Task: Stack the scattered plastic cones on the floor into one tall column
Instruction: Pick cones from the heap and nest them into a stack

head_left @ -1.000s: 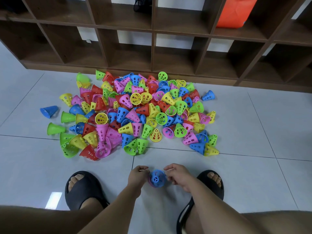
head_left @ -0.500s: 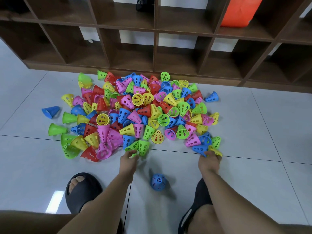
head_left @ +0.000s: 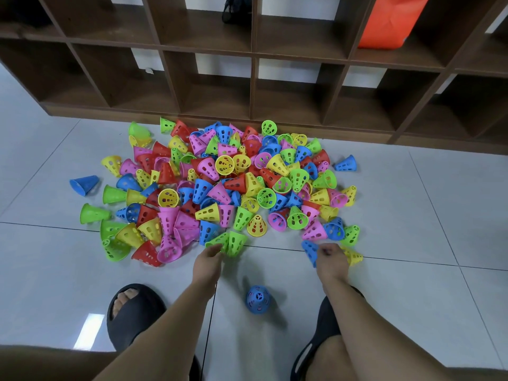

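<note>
In the head view, open tiled floor (head_left: 412,243) was seen on the left, on the right and on the near side of the pile of cones (head_left: 228,188), while the pile's far edge lay close against the foot of a brown wooden shelf unit (head_left: 253,64). The cones in the pile were too many and too overlapped to be counted; red, pink, yellow, green and blue ones were seen.

Two lone cones were set apart from the pile: a left stray blue cone (head_left: 83,184) and a right stray blue cone (head_left: 345,163). One upright blue cone (head_left: 257,299) was stood on the floor between the two forearms, well short of the pile.

At the pile's near edge, the grip of the left hand (head_left: 209,257) was closed on the rim of a green cone (head_left: 218,242). The grip of the right hand (head_left: 331,259) was pinched round a held blue cone (head_left: 310,251), just beside a yellow cone (head_left: 353,255).

Two black slippers were seen, a left slipper (head_left: 132,320) and a right slipper (head_left: 321,334). One orange bag (head_left: 390,20) was seen in an upper compartment.
</note>
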